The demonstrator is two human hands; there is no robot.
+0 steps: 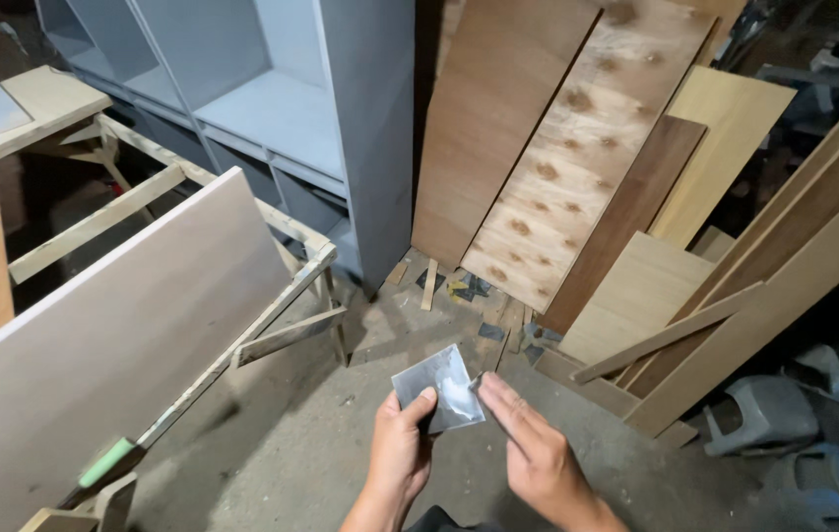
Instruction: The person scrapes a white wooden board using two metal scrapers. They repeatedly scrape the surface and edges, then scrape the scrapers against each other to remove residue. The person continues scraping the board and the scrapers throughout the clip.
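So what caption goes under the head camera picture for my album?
Left hand holds a small grey sheet, right hand touching its edge, beside a big board and leaning wood panels.

Pretty cramped, dim workshop. Dusty concrete floor [291, 463], a grey shelf unit [272, 108] at the back, plywood sheets [557, 148] leaning beside it, a pale board [114, 355] on a rough wooden frame [282, 305], and a grey plastic stool [764, 414] tipped over.
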